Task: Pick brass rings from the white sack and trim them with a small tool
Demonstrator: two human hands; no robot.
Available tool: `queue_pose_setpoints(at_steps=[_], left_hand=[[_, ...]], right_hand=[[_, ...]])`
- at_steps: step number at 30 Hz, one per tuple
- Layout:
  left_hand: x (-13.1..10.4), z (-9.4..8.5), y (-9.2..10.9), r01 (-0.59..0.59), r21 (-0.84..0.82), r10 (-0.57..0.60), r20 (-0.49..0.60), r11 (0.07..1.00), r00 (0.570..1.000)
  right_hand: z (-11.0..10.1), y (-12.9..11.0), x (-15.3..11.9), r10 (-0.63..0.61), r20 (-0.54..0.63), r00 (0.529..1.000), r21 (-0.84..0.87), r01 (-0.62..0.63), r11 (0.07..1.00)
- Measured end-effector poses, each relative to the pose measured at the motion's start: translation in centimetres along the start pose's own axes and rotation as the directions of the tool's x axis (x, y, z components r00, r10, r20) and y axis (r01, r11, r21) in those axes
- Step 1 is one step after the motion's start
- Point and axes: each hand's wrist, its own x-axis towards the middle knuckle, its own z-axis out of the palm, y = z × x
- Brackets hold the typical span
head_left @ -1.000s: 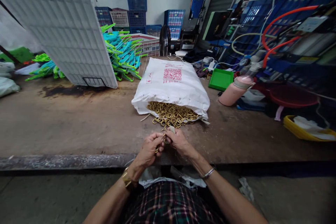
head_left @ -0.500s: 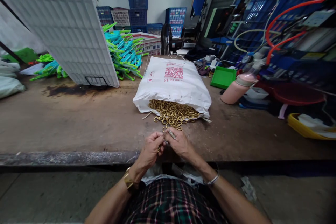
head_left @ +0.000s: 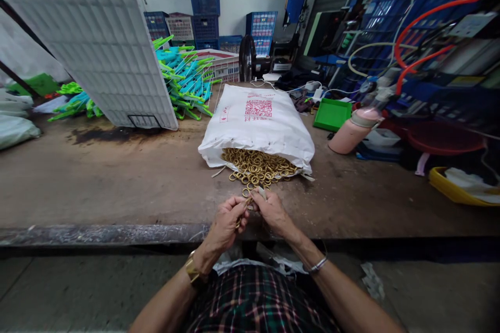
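A white sack (head_left: 260, 114) with red print lies on the wooden table, its open mouth toward me. Brass-coloured rings (head_left: 258, 164) spill out of it onto the table. Just in front of the pile, my left hand (head_left: 230, 217) is closed around brass rings, one of them pinched at the fingertips. My right hand (head_left: 272, 210) is closed on a small metal tool (head_left: 262, 193), which points up between thumb and fingers. The fingertips of both hands almost meet. What the tool's far end touches is too small to tell.
A pink bottle (head_left: 353, 130) and a green tray (head_left: 332, 115) stand right of the sack. A yellow basket (head_left: 455, 192) is at the far right. On the left are a white ribbed panel (head_left: 117, 52) and green-and-blue plastic pieces (head_left: 187, 80). Behind stands a fan (head_left: 247, 58).
My right hand has turned and shifted slightly right, and the tool in it now points more upright. My left hand has barely moved.
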Motion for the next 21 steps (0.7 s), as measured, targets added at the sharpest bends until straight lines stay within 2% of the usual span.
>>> queue_pose_setpoints(at_steps=[2,5,8,12,15,18,21], left_hand=[[0.0,0.0,-0.1,-0.004,-0.003,0.004,-0.021,1.0,1.0],[0.1,0.0,-0.2,-0.021,0.026,0.022,-0.04,0.999,0.999],[0.2,-0.1,-0.4,-0.053,0.085,0.059,-0.059,0.995,0.997],[0.5,-0.3,-0.9,-0.083,0.182,0.098,-0.076,0.98,0.992],[0.5,-0.5,-1.1,-0.108,0.206,0.124,-0.068,0.973,0.99],[0.0,-0.5,-0.9,-0.093,0.144,0.1,-0.043,0.985,0.994],[-1.0,-0.6,-0.5,-0.04,0.024,0.039,0.058,0.999,0.998]], right_hand=[[-0.2,0.3,-0.2,-0.072,-0.016,0.997,-0.18,0.068,0.981],[-0.3,0.8,-0.8,-0.159,0.114,0.981,-0.382,0.191,0.904],[-0.2,1.0,-1.2,-0.152,0.202,0.968,-0.539,0.239,0.808],[-0.1,0.7,-1.4,-0.111,0.229,0.967,-0.697,0.243,0.675],[-0.2,0.3,-1.5,-0.088,0.252,0.964,-0.742,0.251,0.622],[-0.5,0.2,-1.2,-0.038,0.248,0.968,-0.777,0.222,0.59],[-1.3,0.8,-0.6,0.042,0.135,0.99,-0.829,0.089,0.552]])
